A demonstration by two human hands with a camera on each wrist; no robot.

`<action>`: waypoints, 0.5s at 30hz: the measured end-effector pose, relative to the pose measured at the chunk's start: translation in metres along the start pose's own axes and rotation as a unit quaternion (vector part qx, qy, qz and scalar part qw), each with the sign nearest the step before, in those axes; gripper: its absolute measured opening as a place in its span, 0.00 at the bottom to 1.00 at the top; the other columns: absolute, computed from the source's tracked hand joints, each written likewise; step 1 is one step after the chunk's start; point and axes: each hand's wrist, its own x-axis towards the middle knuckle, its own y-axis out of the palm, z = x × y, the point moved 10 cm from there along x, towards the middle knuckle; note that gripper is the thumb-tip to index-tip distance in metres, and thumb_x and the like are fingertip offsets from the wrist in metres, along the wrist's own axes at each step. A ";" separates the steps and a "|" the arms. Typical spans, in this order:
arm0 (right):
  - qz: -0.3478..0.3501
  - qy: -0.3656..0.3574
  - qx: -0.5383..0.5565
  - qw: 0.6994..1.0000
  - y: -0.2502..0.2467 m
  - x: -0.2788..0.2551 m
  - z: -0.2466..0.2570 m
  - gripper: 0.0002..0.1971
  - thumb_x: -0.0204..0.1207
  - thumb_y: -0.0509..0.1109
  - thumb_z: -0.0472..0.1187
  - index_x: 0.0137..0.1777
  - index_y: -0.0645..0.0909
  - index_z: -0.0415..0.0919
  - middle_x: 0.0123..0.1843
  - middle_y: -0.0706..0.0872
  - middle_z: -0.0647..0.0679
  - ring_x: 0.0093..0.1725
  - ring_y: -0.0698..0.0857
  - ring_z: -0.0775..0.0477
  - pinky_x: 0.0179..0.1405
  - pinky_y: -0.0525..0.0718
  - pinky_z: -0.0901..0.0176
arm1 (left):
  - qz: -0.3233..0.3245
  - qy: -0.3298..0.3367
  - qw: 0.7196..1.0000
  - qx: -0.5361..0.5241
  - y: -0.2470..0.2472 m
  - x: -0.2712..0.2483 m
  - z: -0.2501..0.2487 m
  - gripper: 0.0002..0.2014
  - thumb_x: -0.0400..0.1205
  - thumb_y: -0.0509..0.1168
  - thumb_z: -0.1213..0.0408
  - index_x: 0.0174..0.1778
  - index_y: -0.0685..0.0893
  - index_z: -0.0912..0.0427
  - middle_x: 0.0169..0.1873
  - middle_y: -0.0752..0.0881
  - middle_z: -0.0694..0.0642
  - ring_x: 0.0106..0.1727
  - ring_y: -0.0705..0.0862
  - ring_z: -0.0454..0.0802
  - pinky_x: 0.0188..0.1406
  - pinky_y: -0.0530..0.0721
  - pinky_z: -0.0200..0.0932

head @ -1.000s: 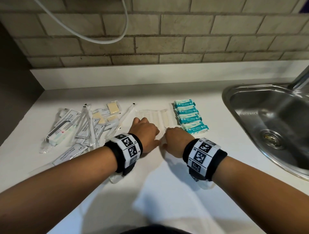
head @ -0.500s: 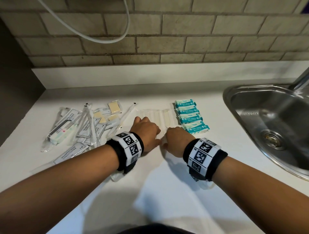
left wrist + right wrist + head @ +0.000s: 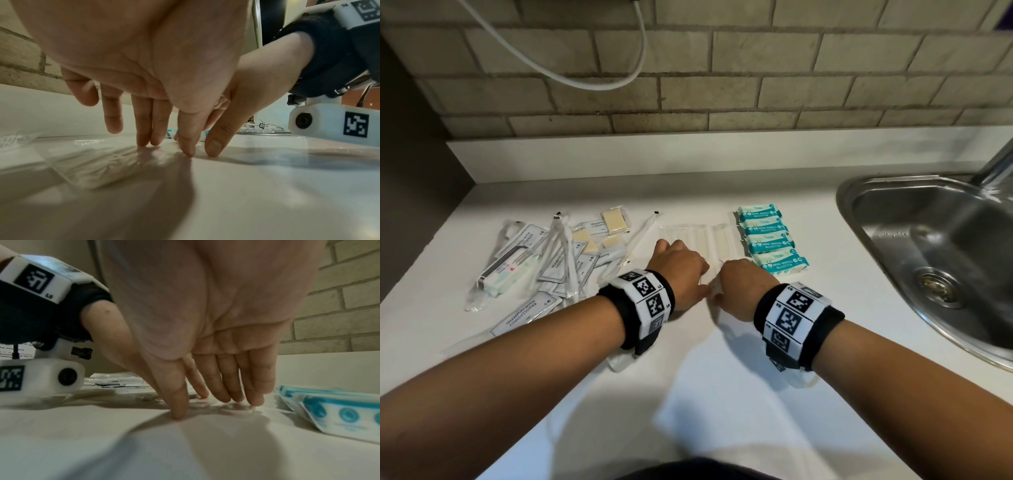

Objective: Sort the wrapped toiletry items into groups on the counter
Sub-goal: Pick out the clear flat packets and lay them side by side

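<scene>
While both hands (image 3: 705,277) press clear packets (image 3: 698,236), wipes (image 3: 770,236) sit beside.

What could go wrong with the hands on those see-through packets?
The clear packets are slippery, so straight fingers pressing them might slide them crooked. The right hand sits close to the teal wipes and could bump that neat row.
</scene>
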 end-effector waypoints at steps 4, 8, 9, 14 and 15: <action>-0.011 -0.013 -0.008 1.000 -0.003 0.002 0.003 0.16 0.81 0.62 0.46 0.64 0.79 0.37 0.61 0.83 0.41 0.63 0.80 0.42 0.62 0.81 0.49 | -0.040 0.012 0.999 -0.027 -0.014 -0.007 -0.001 0.20 0.80 0.61 0.43 0.60 0.84 0.51 0.65 0.83 0.47 0.69 0.72 0.53 0.63 0.59 0.52; 0.000 -0.051 -0.025 0.998 0.002 0.009 0.014 0.22 0.81 0.61 0.45 0.74 0.73 0.39 0.71 0.77 0.43 0.73 0.74 0.42 0.68 0.77 0.48 | -0.031 -0.011 0.999 -0.016 -0.015 -0.018 0.011 0.21 0.82 0.60 0.46 0.69 0.79 0.51 0.76 0.74 0.47 0.79 0.63 0.52 0.70 0.52 0.52; 0.011 -0.058 -0.031 0.998 0.006 0.010 0.016 0.24 0.81 0.61 0.45 0.76 0.71 0.39 0.74 0.75 0.44 0.76 0.71 0.42 0.70 0.75 0.47 | -0.019 -0.017 1.000 -0.006 -0.011 -0.021 0.016 0.21 0.83 0.60 0.46 0.69 0.79 0.51 0.76 0.73 0.47 0.80 0.62 0.52 0.72 0.53 0.53; 0.044 -0.057 -0.029 0.997 0.016 0.012 0.018 0.22 0.79 0.61 0.45 0.72 0.75 0.39 0.74 0.75 0.45 0.79 0.67 0.42 0.71 0.73 0.46 | 0.013 -0.025 1.000 0.006 0.001 -0.028 0.022 0.18 0.84 0.57 0.47 0.66 0.80 0.49 0.78 0.73 0.45 0.82 0.60 0.53 0.74 0.53 0.55; 0.048 -0.056 -0.029 0.997 0.017 0.013 0.018 0.22 0.79 0.61 0.46 0.71 0.75 0.39 0.73 0.76 0.45 0.79 0.67 0.42 0.71 0.73 0.46 | 0.013 -0.026 1.000 0.006 0.001 -0.028 0.022 0.18 0.85 0.57 0.47 0.66 0.80 0.48 0.78 0.73 0.45 0.82 0.60 0.54 0.74 0.53 0.55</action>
